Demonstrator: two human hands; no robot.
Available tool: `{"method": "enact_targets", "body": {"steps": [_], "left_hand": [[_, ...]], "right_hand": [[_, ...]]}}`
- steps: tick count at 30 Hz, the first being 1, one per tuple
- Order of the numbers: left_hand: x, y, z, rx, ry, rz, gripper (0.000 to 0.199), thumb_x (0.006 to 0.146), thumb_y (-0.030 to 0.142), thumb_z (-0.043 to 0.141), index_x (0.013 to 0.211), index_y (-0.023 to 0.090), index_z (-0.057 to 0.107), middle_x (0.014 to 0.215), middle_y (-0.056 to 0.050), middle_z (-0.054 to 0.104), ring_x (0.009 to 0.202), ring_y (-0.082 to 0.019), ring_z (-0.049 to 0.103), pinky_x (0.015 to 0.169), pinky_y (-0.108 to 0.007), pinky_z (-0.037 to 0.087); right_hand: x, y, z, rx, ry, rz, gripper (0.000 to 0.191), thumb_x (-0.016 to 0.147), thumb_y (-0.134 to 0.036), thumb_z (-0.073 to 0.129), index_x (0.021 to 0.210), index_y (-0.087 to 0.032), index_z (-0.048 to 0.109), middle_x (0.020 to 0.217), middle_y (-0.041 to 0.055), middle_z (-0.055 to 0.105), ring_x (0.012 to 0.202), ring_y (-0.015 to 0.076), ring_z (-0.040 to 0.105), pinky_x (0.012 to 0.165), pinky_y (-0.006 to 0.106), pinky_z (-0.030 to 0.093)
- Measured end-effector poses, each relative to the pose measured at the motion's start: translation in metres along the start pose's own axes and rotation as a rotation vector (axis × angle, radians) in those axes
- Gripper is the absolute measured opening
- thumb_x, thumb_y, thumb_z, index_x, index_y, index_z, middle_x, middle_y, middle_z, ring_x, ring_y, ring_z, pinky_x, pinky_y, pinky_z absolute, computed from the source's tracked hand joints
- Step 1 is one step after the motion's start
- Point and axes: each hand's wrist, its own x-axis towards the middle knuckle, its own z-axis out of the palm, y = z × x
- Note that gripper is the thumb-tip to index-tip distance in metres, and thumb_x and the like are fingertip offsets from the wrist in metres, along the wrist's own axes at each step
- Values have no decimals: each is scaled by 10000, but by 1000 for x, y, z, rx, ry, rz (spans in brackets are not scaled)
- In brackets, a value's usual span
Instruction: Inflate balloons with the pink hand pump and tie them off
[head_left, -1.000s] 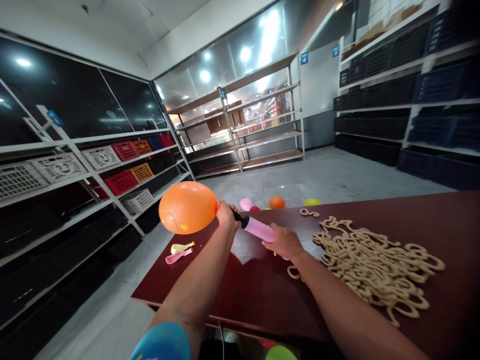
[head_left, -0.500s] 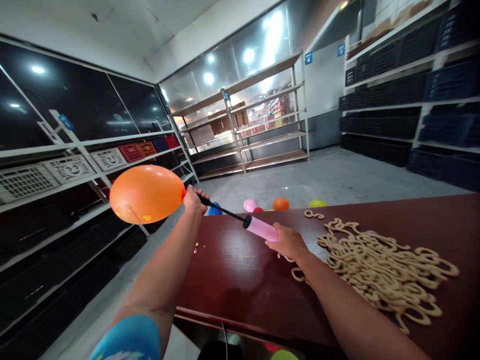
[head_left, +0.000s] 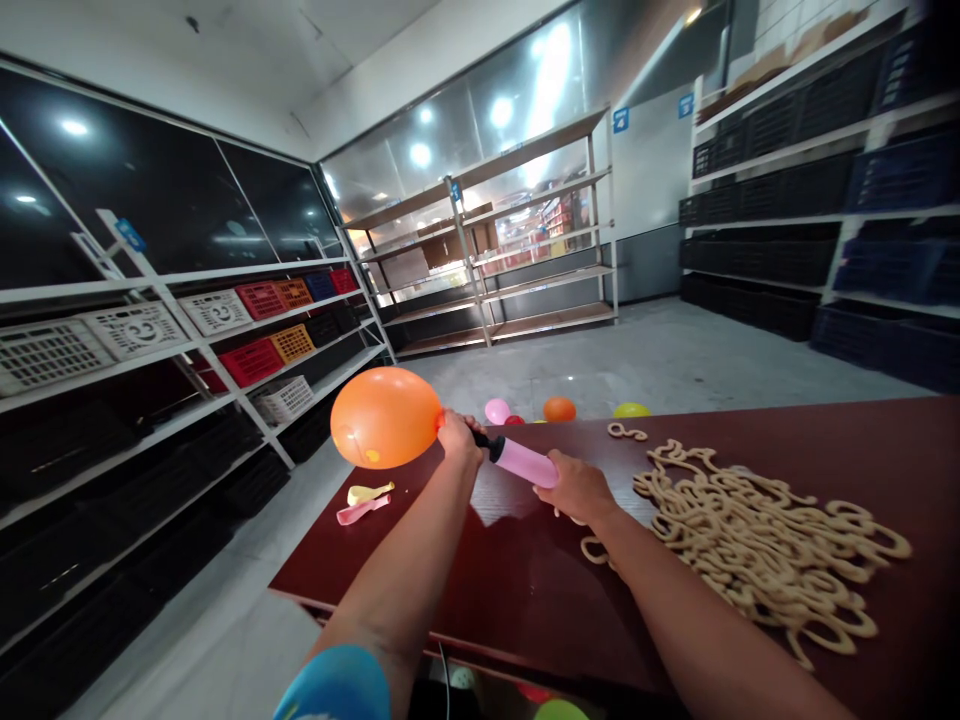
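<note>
An inflated orange balloon (head_left: 386,417) hangs over the left part of the dark red table (head_left: 517,600). Its neck is pinched in my left hand (head_left: 459,437), together with the black nozzle end of a hand pump. My right hand (head_left: 577,487) is wrapped round the pink barrel of the pump (head_left: 527,462). Little of the black rod shows between my left hand and the barrel. A yellow uninflated balloon (head_left: 369,494) and a pink uninflated balloon (head_left: 363,510) lie on the table below the orange one.
Tangled beige loops (head_left: 765,540) cover the right side of the table. Several inflated balloons, one orange (head_left: 559,409) and one yellow (head_left: 632,410), show beyond the far edge. Shelving with crates (head_left: 291,343) stands left, bare metal shelves (head_left: 551,325) at the back, dark crates (head_left: 757,305) right.
My left hand has moved right with the orange balloon, toward the barrel, and the pump's rod has slid in. The uninflated balloons have come into view. My right hand has barely moved.
</note>
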Motion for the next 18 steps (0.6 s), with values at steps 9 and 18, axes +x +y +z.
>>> {"method": "enact_targets", "body": {"steps": [9,18], "left_hand": [[17,70,-2,-70,-72,47,311,822,335,449,600,210,271,459,59,299,332,-77,314,366,-222,293],[37,119,-3,-51,-51,169,317,825,338,457,599,205,278,461,65,280,334,-74,308,364,-216,290]], "right_hand": [[1,-3,-6,44,-22,10,369,664,-419,617,973,-234,535,890,38,656,817,244,622,621,299,366],[-1,-7,-7,70,-28,24,320,667,-399,638,918,-227,539,896,37,658,816,228,621,630,292,375]]}}
